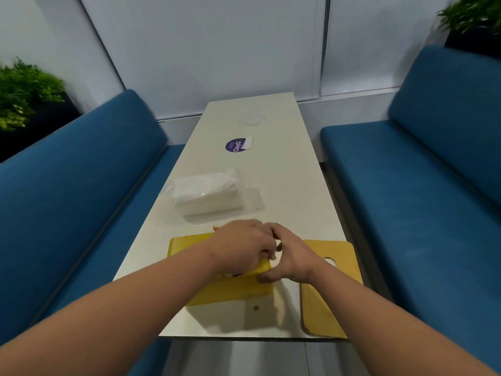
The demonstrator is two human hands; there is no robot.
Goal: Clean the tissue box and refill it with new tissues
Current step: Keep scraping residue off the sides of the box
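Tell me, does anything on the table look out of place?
The yellow lid lies off the tissue box, overhanging the table's near right corner. A small brown spot marks the tabletop by the box. Otherwise nothing stands out.

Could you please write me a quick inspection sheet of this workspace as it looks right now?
Surface: long white table, small brown spot near the front edge.
Job's things: yellow tissue box under both hands; its yellow lid lies flat to the right, oval slot showing; wrapped tissue pack behind the box.
Clutter: round purple sticker; small orange object behind the left hand, unclear.
Grippers: left hand on the box top; right hand at its right end.
Cables: nothing seen.
Surroundings: blue benches both sides, plants in the corners.
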